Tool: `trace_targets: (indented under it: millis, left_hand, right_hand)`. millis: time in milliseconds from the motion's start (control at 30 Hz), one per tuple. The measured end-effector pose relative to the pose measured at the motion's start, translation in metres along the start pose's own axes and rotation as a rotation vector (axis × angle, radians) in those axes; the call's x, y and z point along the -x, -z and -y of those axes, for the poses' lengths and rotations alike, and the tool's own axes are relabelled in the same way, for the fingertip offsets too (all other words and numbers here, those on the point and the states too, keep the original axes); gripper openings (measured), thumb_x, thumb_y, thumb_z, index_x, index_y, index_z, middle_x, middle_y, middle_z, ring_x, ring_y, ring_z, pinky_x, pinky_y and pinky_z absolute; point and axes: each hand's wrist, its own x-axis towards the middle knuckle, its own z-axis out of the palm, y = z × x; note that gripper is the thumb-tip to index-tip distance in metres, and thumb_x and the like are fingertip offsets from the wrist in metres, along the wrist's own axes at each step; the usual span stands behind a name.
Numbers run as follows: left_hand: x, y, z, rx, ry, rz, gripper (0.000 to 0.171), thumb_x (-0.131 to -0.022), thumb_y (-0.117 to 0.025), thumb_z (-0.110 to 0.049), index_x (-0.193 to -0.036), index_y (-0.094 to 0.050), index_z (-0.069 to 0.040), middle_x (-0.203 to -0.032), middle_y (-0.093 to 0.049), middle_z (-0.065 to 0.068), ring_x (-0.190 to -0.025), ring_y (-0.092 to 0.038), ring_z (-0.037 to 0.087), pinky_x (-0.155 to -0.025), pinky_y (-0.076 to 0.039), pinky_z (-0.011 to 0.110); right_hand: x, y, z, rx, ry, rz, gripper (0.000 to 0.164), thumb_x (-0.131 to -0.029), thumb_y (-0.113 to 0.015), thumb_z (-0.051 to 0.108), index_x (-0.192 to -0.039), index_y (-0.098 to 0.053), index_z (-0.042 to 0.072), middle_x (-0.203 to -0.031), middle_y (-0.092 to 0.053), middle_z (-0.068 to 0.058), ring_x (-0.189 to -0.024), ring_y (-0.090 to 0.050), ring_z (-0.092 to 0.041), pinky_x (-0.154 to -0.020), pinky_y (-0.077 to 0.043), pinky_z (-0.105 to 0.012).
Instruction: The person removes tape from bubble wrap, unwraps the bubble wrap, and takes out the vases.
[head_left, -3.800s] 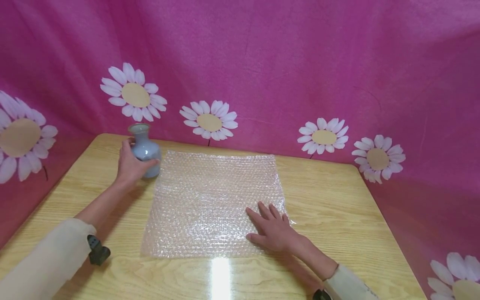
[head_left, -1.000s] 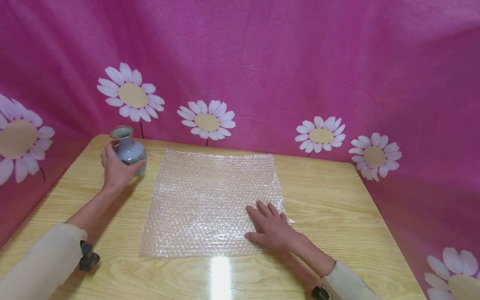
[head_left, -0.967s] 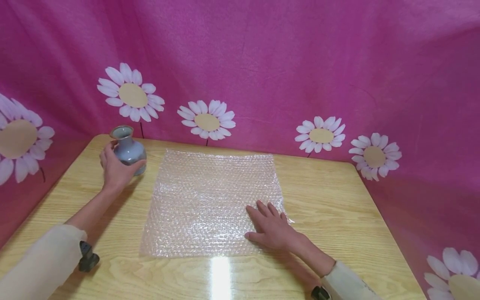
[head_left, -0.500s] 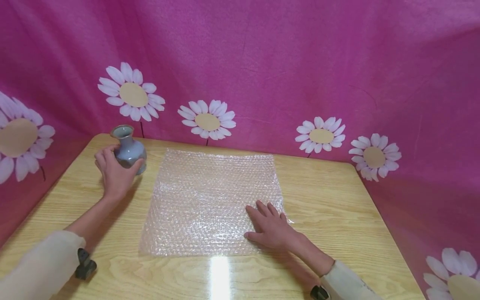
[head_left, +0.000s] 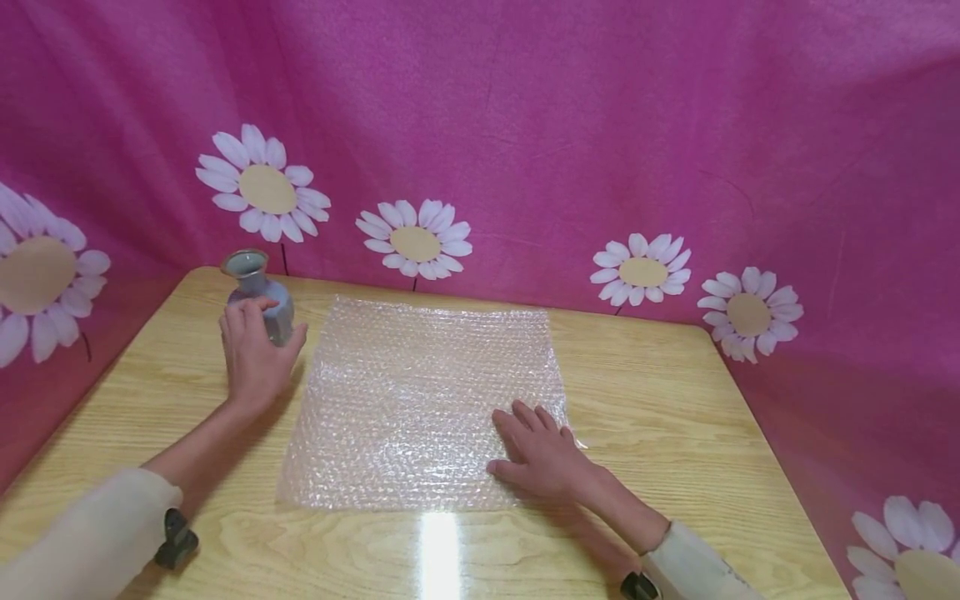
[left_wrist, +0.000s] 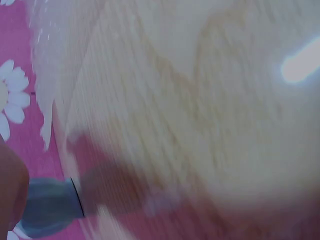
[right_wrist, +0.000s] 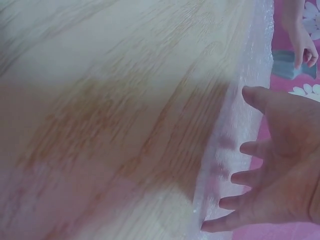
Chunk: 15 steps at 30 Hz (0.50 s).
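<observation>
A grey-blue ceramic vase [head_left: 281, 321] with a brown rim stands upright on the far left of the table. My left hand [head_left: 258, 358] is right in front of it, fingers loosely bent and thumb apart, overlapping the vase's body in the head view without a grip around it. In the left wrist view the vase [left_wrist: 50, 205] shows at the lower left, beside part of the hand. A sheet of clear bubble wrap [head_left: 420, 375] lies flat at the middle of the table. My right hand [head_left: 547, 458] rests on its lower right part with fingers spread.
The light wood-grain table [head_left: 660, 408] reaches back to a pink cloth [head_left: 525, 125] printed with white daisies. This cloth also hangs along the left and right sides. A bright light reflection lies at the table's front.
The vase moved left, away from the bubble wrap, in my left hand. That hand then loosened its grip and has shifted right across the vase's front. The right hand stayed in place.
</observation>
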Motion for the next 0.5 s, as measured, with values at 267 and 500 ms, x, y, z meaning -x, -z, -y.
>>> trace_targets:
  millis: [267,500]
  left_hand:
    - [0.009,-0.017,-0.018,-0.011,-0.084,0.076,0.048,-0.082,-0.078,-0.009,-0.123,-0.055,0.002,-0.118,-0.046,0.024,-0.111,-0.042,0.044,-0.092,-0.036,0.054]
    - [0.01,-0.029,-0.034,-0.018,-0.093,0.182,0.051,-0.087,-0.074,-0.013,-0.132,-0.054,-0.001,-0.128,-0.044,0.02,-0.12,-0.04,0.04,-0.097,-0.037,0.053]
  right_hand:
    - [-0.003,0.004,-0.001,0.013,-0.005,-0.093,0.056,-0.095,-0.066,0.038,-0.143,-0.051,0.014,-0.154,-0.036,-0.021,-0.136,-0.033,-0.051,-0.098,-0.034,-0.075]
    - [-0.016,0.011,-0.006,0.018,0.129,-0.202,0.045,-0.097,-0.063,0.023,-0.134,-0.056,-0.001,-0.14,-0.054,-0.021,-0.137,-0.04,-0.039,-0.112,-0.031,-0.057]
